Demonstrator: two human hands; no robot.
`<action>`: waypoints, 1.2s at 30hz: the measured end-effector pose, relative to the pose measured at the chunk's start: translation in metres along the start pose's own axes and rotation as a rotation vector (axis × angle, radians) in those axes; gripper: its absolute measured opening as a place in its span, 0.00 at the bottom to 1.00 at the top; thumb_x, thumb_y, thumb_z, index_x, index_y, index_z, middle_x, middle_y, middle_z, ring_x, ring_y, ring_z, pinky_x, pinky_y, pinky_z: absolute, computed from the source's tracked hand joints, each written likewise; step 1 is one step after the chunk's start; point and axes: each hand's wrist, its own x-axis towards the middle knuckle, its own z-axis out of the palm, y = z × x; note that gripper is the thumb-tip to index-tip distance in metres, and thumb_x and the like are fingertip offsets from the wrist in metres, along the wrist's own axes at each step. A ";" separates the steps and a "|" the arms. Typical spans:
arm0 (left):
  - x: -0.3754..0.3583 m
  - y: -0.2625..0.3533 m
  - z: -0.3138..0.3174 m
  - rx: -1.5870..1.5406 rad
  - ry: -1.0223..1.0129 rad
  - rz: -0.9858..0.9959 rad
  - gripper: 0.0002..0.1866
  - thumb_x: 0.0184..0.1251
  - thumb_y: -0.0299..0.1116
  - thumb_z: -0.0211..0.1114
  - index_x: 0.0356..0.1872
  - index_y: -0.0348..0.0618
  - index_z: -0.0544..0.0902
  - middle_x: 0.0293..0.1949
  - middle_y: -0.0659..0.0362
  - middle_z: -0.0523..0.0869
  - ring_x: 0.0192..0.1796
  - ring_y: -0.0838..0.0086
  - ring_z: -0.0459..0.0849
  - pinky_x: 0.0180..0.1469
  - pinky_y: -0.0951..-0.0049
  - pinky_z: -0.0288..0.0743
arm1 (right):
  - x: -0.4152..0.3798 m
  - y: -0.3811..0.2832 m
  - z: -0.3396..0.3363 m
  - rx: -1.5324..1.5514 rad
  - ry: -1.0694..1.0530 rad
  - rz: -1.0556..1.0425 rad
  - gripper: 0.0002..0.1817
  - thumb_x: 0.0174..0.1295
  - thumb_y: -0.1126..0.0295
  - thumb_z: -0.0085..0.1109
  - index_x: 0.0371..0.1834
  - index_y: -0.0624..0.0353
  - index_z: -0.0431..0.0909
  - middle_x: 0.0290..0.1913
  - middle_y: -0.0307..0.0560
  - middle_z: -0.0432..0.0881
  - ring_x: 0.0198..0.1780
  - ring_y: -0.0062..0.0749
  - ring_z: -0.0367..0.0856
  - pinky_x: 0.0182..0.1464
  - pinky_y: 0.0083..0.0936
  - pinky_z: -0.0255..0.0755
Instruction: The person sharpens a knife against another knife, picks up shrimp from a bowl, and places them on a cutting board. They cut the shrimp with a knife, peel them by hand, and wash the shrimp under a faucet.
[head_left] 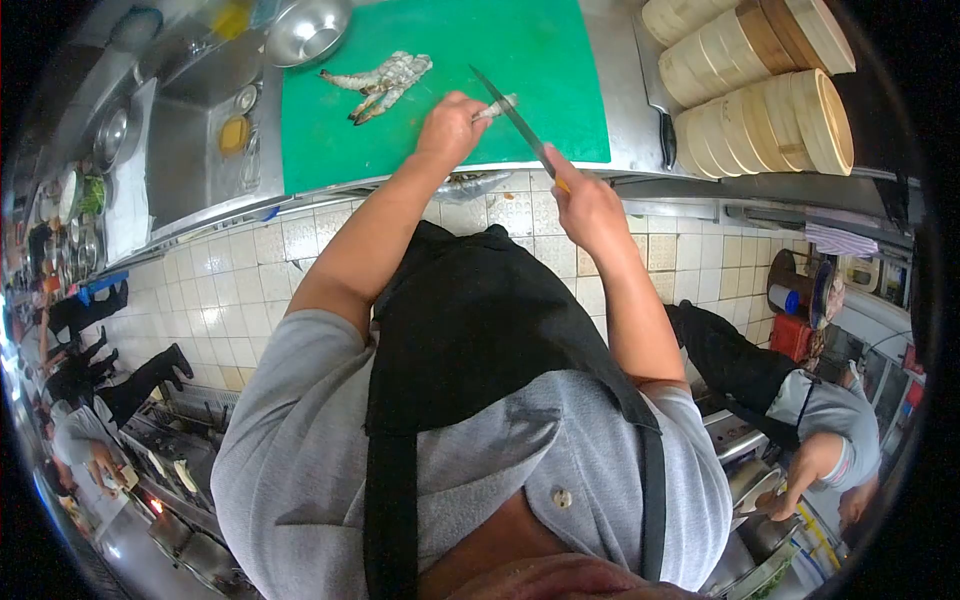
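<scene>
On the green cutting board (530,45), my left hand (452,128) pinches one shrimp (497,106) whose pale body sticks out past the fingertips. My right hand (590,208) is wrapped around the yellow handle of a long kitchen knife (512,116). Its blade points away from me and up to the left, crossing over the shrimp just right of my left fingers. Beyond my left hand lies a small pile of grey-white shrimp (395,75) with dark tails pointing left.
A metal bowl (318,32) stands at the board's far left corner, beside a steel sink (190,150). Bamboo steamers (765,125) are stacked on the right, with a black-handled knife (667,138) near them. Other people (835,400) stand at stoves behind me on both sides.
</scene>
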 end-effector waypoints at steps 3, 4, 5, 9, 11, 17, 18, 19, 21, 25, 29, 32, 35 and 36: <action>-0.001 -0.002 0.004 0.015 -0.001 0.028 0.13 0.61 0.35 0.77 0.45 0.41 0.91 0.42 0.49 0.88 0.43 0.53 0.89 0.47 0.58 0.83 | 0.012 0.000 0.010 -0.014 0.033 -0.010 0.32 0.69 0.70 0.58 0.78 0.39 0.68 0.43 0.64 0.85 0.46 0.61 0.86 0.50 0.53 0.78; 0.000 -0.004 0.002 0.024 0.005 0.041 0.13 0.61 0.35 0.77 0.44 0.41 0.91 0.42 0.49 0.88 0.43 0.53 0.89 0.47 0.58 0.83 | 0.016 -0.002 0.010 -0.007 0.058 -0.029 0.32 0.69 0.70 0.58 0.78 0.39 0.68 0.43 0.64 0.85 0.46 0.61 0.86 0.50 0.53 0.78; 0.000 -0.005 0.002 0.018 0.019 0.032 0.13 0.61 0.35 0.77 0.45 0.41 0.91 0.42 0.49 0.88 0.43 0.53 0.89 0.47 0.58 0.83 | 0.013 -0.003 0.008 0.002 0.054 -0.035 0.32 0.69 0.70 0.58 0.78 0.39 0.68 0.43 0.63 0.85 0.46 0.61 0.86 0.50 0.53 0.79; -0.004 -0.003 0.000 0.008 0.019 0.001 0.14 0.60 0.35 0.77 0.45 0.41 0.91 0.41 0.49 0.89 0.42 0.53 0.89 0.46 0.58 0.83 | 0.001 -0.009 -0.003 0.022 -0.010 -0.025 0.34 0.68 0.71 0.60 0.78 0.38 0.68 0.43 0.64 0.85 0.46 0.62 0.85 0.50 0.53 0.78; -0.003 -0.004 -0.001 0.018 -0.003 0.002 0.14 0.60 0.35 0.78 0.44 0.40 0.92 0.41 0.49 0.89 0.42 0.53 0.89 0.46 0.58 0.84 | 0.004 -0.006 0.005 0.011 -0.008 -0.022 0.34 0.68 0.72 0.60 0.78 0.38 0.68 0.43 0.64 0.85 0.46 0.62 0.85 0.49 0.53 0.78; -0.006 -0.005 -0.005 0.014 0.014 0.019 0.13 0.61 0.36 0.77 0.43 0.40 0.92 0.41 0.48 0.89 0.41 0.53 0.89 0.46 0.58 0.84 | 0.007 -0.013 0.001 0.000 0.004 -0.036 0.34 0.68 0.71 0.59 0.79 0.38 0.67 0.43 0.64 0.85 0.46 0.61 0.86 0.49 0.53 0.79; -0.008 -0.005 -0.006 0.014 0.003 0.005 0.13 0.61 0.36 0.77 0.43 0.40 0.92 0.41 0.48 0.89 0.41 0.53 0.89 0.46 0.58 0.84 | 0.003 -0.012 0.000 0.019 -0.020 -0.041 0.35 0.68 0.72 0.60 0.79 0.37 0.66 0.43 0.64 0.85 0.46 0.61 0.86 0.50 0.53 0.79; -0.010 -0.005 -0.007 0.014 -0.009 -0.009 0.13 0.61 0.36 0.77 0.43 0.40 0.92 0.41 0.48 0.89 0.41 0.53 0.89 0.46 0.58 0.84 | 0.001 -0.011 0.000 0.038 -0.044 -0.045 0.36 0.68 0.72 0.61 0.80 0.36 0.65 0.43 0.64 0.85 0.46 0.62 0.85 0.50 0.52 0.79; -0.010 -0.006 -0.008 0.036 -0.027 0.000 0.13 0.62 0.36 0.76 0.43 0.41 0.92 0.41 0.49 0.89 0.41 0.53 0.89 0.46 0.58 0.84 | 0.010 -0.011 0.010 -0.003 -0.011 -0.047 0.35 0.68 0.71 0.59 0.79 0.39 0.66 0.43 0.65 0.85 0.45 0.62 0.86 0.50 0.52 0.79; -0.011 -0.002 -0.013 0.061 -0.041 0.002 0.12 0.62 0.36 0.75 0.43 0.41 0.92 0.41 0.49 0.89 0.41 0.53 0.89 0.47 0.58 0.84 | 0.016 -0.015 0.012 -0.004 0.017 -0.056 0.34 0.68 0.71 0.59 0.78 0.41 0.67 0.43 0.65 0.85 0.46 0.60 0.86 0.50 0.52 0.79; -0.016 -0.001 -0.016 0.051 -0.033 -0.032 0.11 0.62 0.36 0.75 0.43 0.42 0.92 0.40 0.48 0.89 0.41 0.53 0.89 0.46 0.57 0.83 | 0.004 -0.019 0.004 0.037 -0.017 -0.065 0.34 0.67 0.72 0.60 0.78 0.40 0.67 0.42 0.65 0.85 0.46 0.62 0.85 0.49 0.52 0.78; -0.018 -0.004 -0.013 0.052 -0.025 -0.021 0.11 0.62 0.35 0.75 0.42 0.42 0.92 0.40 0.48 0.89 0.41 0.53 0.89 0.46 0.57 0.83 | 0.010 -0.017 0.013 0.010 -0.011 -0.075 0.34 0.67 0.71 0.59 0.79 0.41 0.67 0.43 0.65 0.85 0.46 0.60 0.86 0.50 0.51 0.79; -0.018 0.000 -0.019 0.063 -0.037 -0.048 0.10 0.61 0.35 0.76 0.40 0.41 0.92 0.39 0.48 0.89 0.41 0.52 0.89 0.46 0.57 0.83 | 0.014 -0.021 0.014 0.005 -0.005 -0.077 0.34 0.67 0.72 0.59 0.79 0.41 0.67 0.43 0.66 0.85 0.46 0.60 0.86 0.50 0.52 0.79; -0.018 0.001 -0.019 0.059 -0.037 -0.055 0.10 0.61 0.34 0.76 0.40 0.41 0.92 0.39 0.48 0.89 0.41 0.52 0.89 0.46 0.56 0.83 | 0.010 -0.023 0.009 0.015 -0.011 -0.076 0.34 0.67 0.72 0.59 0.79 0.41 0.67 0.43 0.66 0.85 0.46 0.61 0.86 0.50 0.52 0.79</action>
